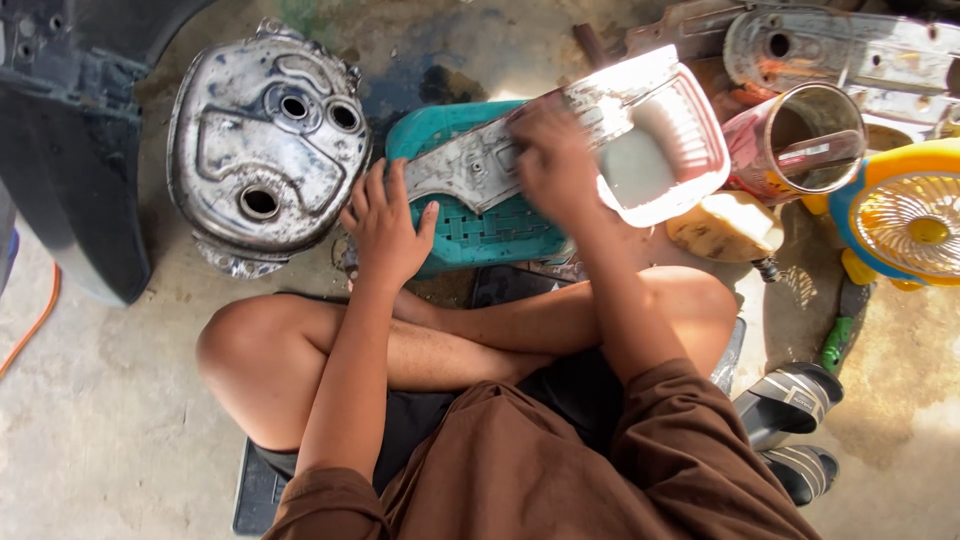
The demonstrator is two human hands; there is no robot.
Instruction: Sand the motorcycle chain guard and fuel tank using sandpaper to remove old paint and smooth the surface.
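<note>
Stool (470, 235) sits directly in front of my crossed legs. Long metal cover (600, 130) lies across its top, running to the right. My left hand (385, 225) rests on the stool's left edge, my right hand (555, 160) on the cover. Engine casing (265, 150) left of stool. Can (795, 140) and fan (905, 215) to the right. Sandals (795, 420) by my right hip.

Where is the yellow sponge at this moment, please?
In the head view, the yellow sponge lies on the floor right of the teal stool, just below the metal can.
</note>
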